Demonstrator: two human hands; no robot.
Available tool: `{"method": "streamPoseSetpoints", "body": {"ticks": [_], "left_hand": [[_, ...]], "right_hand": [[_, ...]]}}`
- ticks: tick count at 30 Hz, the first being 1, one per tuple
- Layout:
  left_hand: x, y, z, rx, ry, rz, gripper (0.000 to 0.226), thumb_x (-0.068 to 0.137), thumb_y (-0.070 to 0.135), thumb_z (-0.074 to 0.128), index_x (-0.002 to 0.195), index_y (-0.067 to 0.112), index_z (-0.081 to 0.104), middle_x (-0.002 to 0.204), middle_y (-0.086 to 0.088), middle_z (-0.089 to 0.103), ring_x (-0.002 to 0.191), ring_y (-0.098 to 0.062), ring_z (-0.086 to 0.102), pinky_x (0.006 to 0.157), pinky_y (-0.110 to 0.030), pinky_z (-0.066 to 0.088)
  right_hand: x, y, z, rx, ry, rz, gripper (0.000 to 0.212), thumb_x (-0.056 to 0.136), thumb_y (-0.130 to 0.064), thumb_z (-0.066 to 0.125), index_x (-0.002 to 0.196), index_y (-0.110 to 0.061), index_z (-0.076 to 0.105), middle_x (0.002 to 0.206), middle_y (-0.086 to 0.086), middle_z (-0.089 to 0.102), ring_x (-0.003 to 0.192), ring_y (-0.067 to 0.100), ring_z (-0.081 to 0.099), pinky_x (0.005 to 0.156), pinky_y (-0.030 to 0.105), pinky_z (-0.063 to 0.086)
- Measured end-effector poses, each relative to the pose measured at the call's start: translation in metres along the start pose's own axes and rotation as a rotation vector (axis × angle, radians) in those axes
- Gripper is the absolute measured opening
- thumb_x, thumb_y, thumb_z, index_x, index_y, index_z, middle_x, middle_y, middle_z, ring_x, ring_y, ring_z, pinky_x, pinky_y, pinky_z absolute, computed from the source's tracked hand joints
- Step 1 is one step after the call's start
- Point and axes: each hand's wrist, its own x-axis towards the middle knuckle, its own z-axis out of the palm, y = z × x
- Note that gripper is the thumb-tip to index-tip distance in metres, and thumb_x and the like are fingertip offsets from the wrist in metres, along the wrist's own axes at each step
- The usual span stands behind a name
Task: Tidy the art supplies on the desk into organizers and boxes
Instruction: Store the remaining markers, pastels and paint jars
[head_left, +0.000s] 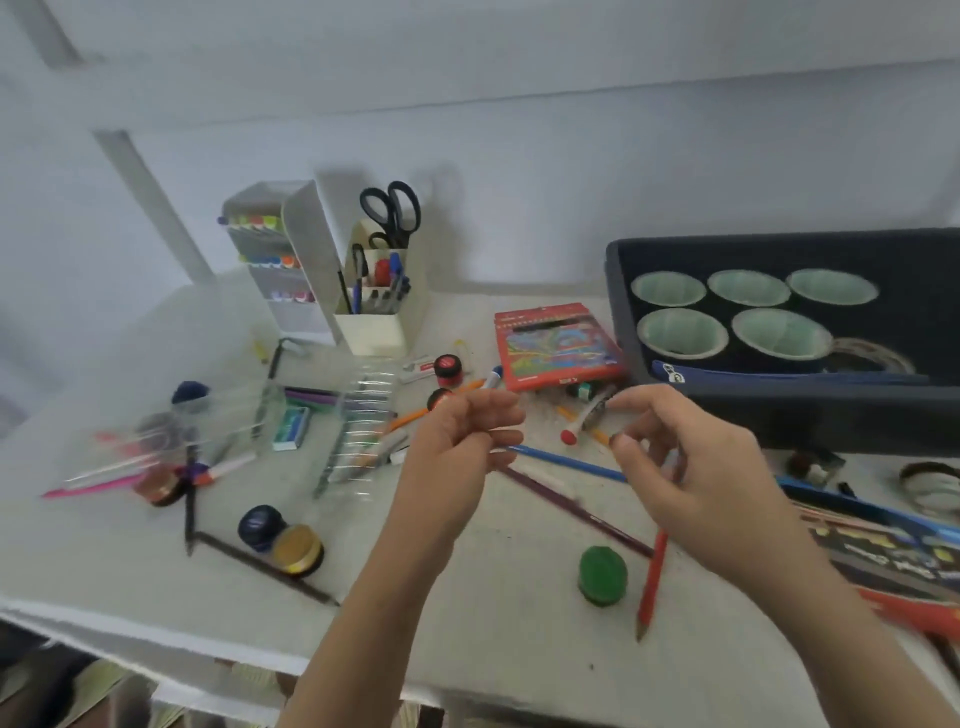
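Right hand (696, 467) above the desk (493, 597), fingers curled round red pencil (652, 577), tip hanging down. Left hand (462, 447) curled at blue pencil (566, 462) end; cannot tell if pinching. Pencils: light, stiff, likely to roll. Take mid-shaft, 2 together.

Plain pale wall (571, 130) behind a white desk (493, 649), soft even light, faint shadows.

Green paint jar (602, 576) and purple pencil (582, 514) lie loose at lower centre; white organizer (371, 332) stands upper left, dark box (779, 415) upper right.
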Motion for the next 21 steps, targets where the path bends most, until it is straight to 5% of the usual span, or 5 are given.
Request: {"method": "streamPoseSetpoints", "body": {"ticks": [5,11,15,18,21], "left_hand": [[0.033,0.013,-0.09,0.066,0.027,0.005,0.048,0.086,-0.017,0.032,0.093,0.015,0.067,0.082,0.003,0.073,0.075,-0.007,0.069,0.064,-0.017,0.055],[0.056,0.001,-0.186,0.069,0.169,0.052,0.04,0.088,-0.014,0.04,0.093,0.016,0.066,0.08,0.008,0.073,0.075,-0.005,0.067,0.063,-0.014,0.053],[0.068,-0.021,-0.232,0.142,0.222,0.042,0.036,0.087,-0.011,0.047,0.095,0.017,0.067,0.085,0.007,0.072,0.083,-0.006,0.067,0.069,-0.015,0.051],[0.078,-0.031,-0.263,0.323,0.218,0.123,0.036,0.085,-0.008,0.053,0.095,0.025,0.064,0.09,0.012,0.069,0.084,0.005,0.062,0.074,-0.01,0.049],[0.091,-0.04,-0.294,0.663,0.084,0.175,0.044,0.08,0.01,0.067,0.115,0.034,0.054,0.112,0.025,0.054,0.101,0.009,0.049,0.092,-0.019,0.038]], "right_hand": [[0.04,-0.042,0.069,0.048,0.026,0.028,0.021,0.081,-0.039,0.052,0.102,-0.043,0.051,0.081,-0.026,0.058,0.068,0.003,0.056,0.059,0.024,0.047],[0.071,-0.069,0.153,-0.053,-0.095,0.161,0.016,0.088,-0.036,0.055,0.104,-0.034,0.053,0.08,-0.017,0.058,0.064,0.003,0.053,0.058,0.021,0.043],[0.083,-0.078,0.197,-0.15,-0.158,0.329,0.016,0.09,-0.043,0.052,0.097,-0.029,0.054,0.086,-0.013,0.057,0.075,0.006,0.053,0.062,0.028,0.046],[0.087,-0.084,0.218,-0.248,-0.104,0.387,0.02,0.089,-0.046,0.052,0.092,-0.027,0.052,0.086,-0.009,0.051,0.073,0.006,0.048,0.053,0.023,0.035],[0.092,-0.085,0.222,-0.277,-0.068,0.415,0.014,0.09,-0.039,0.054,0.088,-0.025,0.053,0.082,-0.01,0.049,0.069,0.003,0.045,0.05,0.02,0.03]]}}
